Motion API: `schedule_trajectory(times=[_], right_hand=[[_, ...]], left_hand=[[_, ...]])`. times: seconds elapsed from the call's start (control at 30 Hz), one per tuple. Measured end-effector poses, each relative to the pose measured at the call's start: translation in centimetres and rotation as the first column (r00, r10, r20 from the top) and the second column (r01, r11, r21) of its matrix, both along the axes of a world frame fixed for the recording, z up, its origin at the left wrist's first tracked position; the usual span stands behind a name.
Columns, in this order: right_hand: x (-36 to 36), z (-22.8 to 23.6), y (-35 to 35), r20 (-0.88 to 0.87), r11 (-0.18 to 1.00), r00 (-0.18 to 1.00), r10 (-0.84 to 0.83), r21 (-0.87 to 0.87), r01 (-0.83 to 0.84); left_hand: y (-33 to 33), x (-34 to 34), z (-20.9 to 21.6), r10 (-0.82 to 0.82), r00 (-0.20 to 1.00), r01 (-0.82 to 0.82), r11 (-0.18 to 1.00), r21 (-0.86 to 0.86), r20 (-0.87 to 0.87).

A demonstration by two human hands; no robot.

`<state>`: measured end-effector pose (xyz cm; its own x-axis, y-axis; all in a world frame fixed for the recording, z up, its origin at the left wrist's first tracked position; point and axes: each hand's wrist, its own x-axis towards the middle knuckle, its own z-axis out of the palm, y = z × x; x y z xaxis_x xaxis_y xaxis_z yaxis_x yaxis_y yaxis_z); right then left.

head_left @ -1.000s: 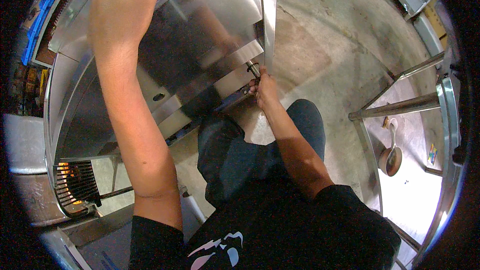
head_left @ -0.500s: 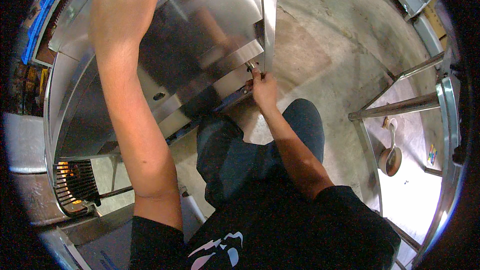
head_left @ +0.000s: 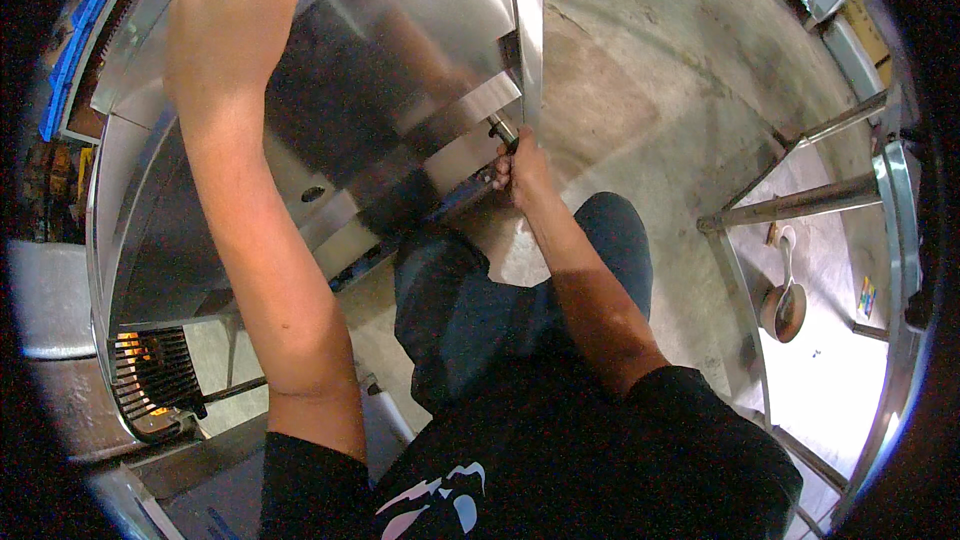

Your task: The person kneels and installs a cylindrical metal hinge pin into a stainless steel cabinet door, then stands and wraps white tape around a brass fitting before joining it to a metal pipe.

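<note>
Barely shifted since half a second ago: right hand (head_left: pixel 522 168) raised a touch against the panel's lower corner, left hand (head_left: pixel 235 35) unmoved. Reaching forward with elbow bent, right grip closed around a small dark tool (head_left: pixel 500 132) just above the knuckles, pressed to the edge of the steel panel (head_left: pixel 400 30). Stretched up and out at full length, left grip curled over the panel's top rim, fingertips hidden behind it. Far right of the grip, a ladle (head_left: pixel 785 302) on the steel desk (head_left: pixel 850 380).
</note>
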<state>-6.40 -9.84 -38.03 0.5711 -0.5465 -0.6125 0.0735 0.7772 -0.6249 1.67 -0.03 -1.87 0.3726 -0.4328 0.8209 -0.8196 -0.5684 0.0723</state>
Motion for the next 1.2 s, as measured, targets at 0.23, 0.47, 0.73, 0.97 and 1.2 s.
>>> schedule_trajectory(times=[0.23, 0.47, 0.73, 0.97, 1.2], right_hand=[[-0.3, 0.1, -1.8, 0.110, 0.973, 0.990, 0.090, 0.202, -0.111], [0.4, 0.8, -0.7, 0.034, 0.983, 0.994, -0.106, -0.150, 0.110], [1.5, -1.1, 0.9, -0.255, 0.737, 0.953, -0.165, -0.674, -0.053], [1.8, -1.9, 1.0, -0.245, 0.807, 0.959, -0.142, -0.590, -0.031], [0.9, -0.2, 0.2, 0.041, 0.998, 0.999, 0.001, -0.058, 0.002]], left_hand=[[0.6, 5.2, 0.8, -0.209, 0.946, 0.107, 0.924, 0.368, 0.249], [0.8, 5.8, 0.3, -0.235, 0.914, 0.102, 0.922, 0.373, 0.330], [0.5, 5.3, 0.6, -0.160, 0.974, 0.100, 0.939, 0.330, 0.162], [0.3, 5.1, 0.3, -0.138, 0.990, 0.130, 0.971, 0.198, 0.025], [-0.2, 3.9, 0.7, -0.049, 0.995, 0.059, 0.990, 0.128, -0.082]])
